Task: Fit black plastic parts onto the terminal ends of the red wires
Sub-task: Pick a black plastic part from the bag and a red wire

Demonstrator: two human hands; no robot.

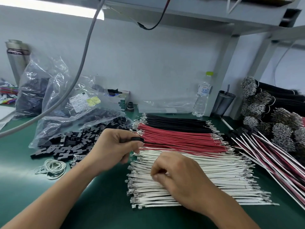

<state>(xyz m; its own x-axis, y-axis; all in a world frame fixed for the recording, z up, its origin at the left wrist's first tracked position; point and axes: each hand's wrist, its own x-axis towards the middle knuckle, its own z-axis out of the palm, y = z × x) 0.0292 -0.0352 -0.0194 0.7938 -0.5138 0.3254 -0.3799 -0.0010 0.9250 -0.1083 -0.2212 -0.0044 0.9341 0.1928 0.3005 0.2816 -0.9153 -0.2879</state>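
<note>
A row of red wires (179,138) with metal terminals lies across the green table, between black wires (176,122) behind and white wires (189,177) in front. My left hand (115,144) pinches a small black plastic part (137,139) at the left terminal ends of the red wires; one red wire (165,148) runs from it to the right. My right hand (178,176) rests on the white wires with thumb and fingers pinched together over them; what it pinches is hidden. A heap of loose black plastic parts (69,142) spills from a clear bag on the left.
Clear bags (49,95) of black parts stand at the left, with white cord loops (52,167) in front. Finished red, white and black wire sets (272,156) and bundled terminals (280,128) fill the right. A water bottle (203,98), dark cup (222,101) and tissue box (120,100) line the wall.
</note>
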